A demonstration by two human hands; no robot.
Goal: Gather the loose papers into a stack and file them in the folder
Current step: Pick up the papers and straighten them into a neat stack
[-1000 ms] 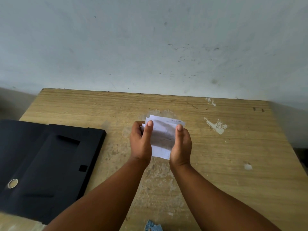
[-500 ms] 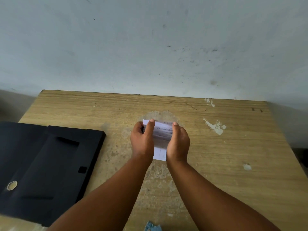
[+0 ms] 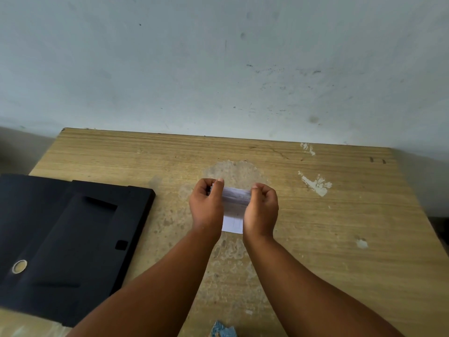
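A small stack of white papers [image 3: 234,210] with faint writing stands on its lower edge over the middle of the wooden table [image 3: 340,239]. My left hand [image 3: 206,205] grips its left side and my right hand [image 3: 261,210] grips its right side, thumbs on the near face. The hands hide the sheets' side edges. A black folder [image 3: 73,239] lies open and flat at the table's left, a hand's width from my left hand, with a round metal snap [image 3: 19,266] near its lower left.
A pale blue-grey wall [image 3: 218,69] rises right behind the table's far edge. White chipped patches [image 3: 315,184] mark the wood right of the papers. A bit of blue patterned cloth [image 3: 222,330] shows at the bottom edge.
The fanned, uneven sheets have been squared into a tighter stack between both hands. My fingers have curled in more around the edges. The folder has not moved.
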